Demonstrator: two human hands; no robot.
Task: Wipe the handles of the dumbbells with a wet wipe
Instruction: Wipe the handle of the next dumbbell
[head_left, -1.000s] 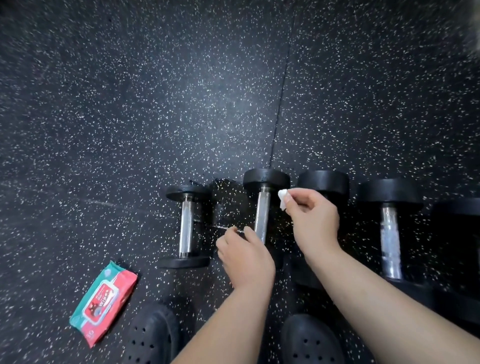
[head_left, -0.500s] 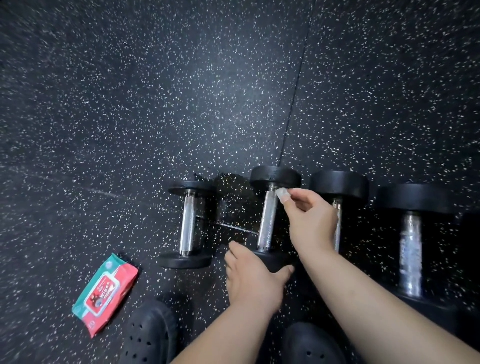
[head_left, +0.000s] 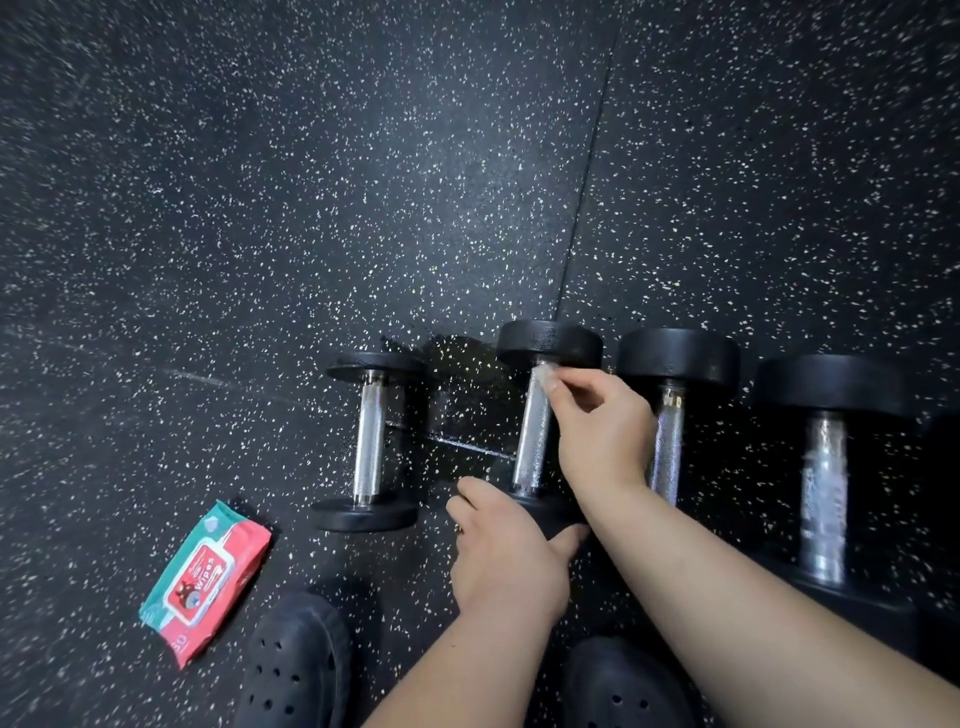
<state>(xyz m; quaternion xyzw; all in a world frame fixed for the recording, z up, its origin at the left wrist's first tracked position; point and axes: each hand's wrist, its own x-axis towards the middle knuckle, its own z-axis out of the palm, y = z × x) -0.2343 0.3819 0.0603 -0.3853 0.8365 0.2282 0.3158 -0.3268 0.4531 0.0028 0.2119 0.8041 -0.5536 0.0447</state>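
Head view, contents listed left to right.

1. Floor (head_left: 311, 208): black rubber with pale speckles. A seam (head_left: 587, 197) runs from the far edge toward the row of weights. A darker glossy patch (head_left: 467, 395) lies between items 3 and 4.
2. Wipes pack (head_left: 205, 577): red and green, lying flat at near left, well apart from the weights.
3. First dumbbell (head_left: 370, 441): smallest, black heads, chrome bar running near to far. Untouched.
4. Second dumbbell (head_left: 550, 343): just right of the first.
   - Handle (head_left: 532, 441): knurled chrome.
   - Left hand (head_left: 506, 551): grip closed over the near head, fingers on its left side and thumb on its right.
   - Right hand (head_left: 602, 431): grip a narrow pinch of thumb and forefinger, other fingers curled.
   - Wet wipe (head_left: 545, 371): a small white wad in that pinch, against the far end of the handle, just under the far head.
5. Third dumbbell (head_left: 678, 358): larger head, bar partly hidden behind the right wrist.
6. Fourth dumbbell (head_left: 826, 493): largest, at far right, its bar blurred.
7. Two black perforated clogs (head_left: 296, 670), at the near edge, one beneath each forearm.
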